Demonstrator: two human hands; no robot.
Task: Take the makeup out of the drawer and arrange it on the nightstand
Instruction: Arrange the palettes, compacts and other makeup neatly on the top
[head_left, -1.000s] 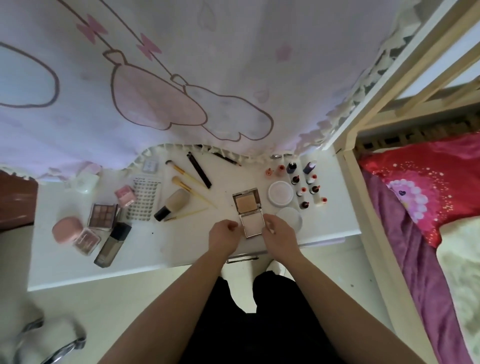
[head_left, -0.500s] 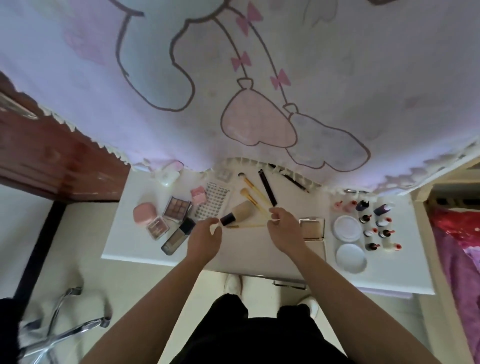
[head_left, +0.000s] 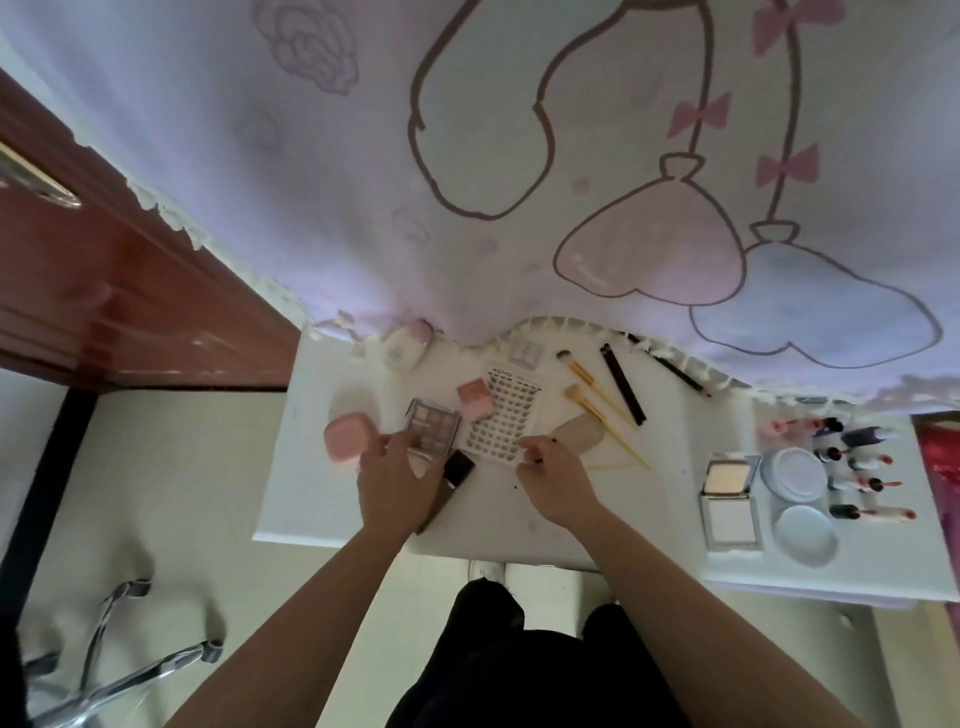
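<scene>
Most of the makeup already lies spread on the white nightstand surface (head_left: 322, 499). The left hand (head_left: 397, 483) hovers over the square eyeshadow palette (head_left: 431, 428), fingers loosely apart, beside the round pink compact (head_left: 349, 436). The right hand (head_left: 558, 475) rests at the white eyelash card (head_left: 503, 415), fingers curled; whether they pinch it I cannot tell. This looks like arranging; next, squaring these pieces.

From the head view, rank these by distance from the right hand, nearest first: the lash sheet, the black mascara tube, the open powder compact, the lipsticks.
From the right hand:
1. Lash sheet, at its fingertips.
2. Black mascara tube, up and right, beside the brushes.
3. Open powder compact, further right.
4. Lipsticks, far right edge.
</scene>
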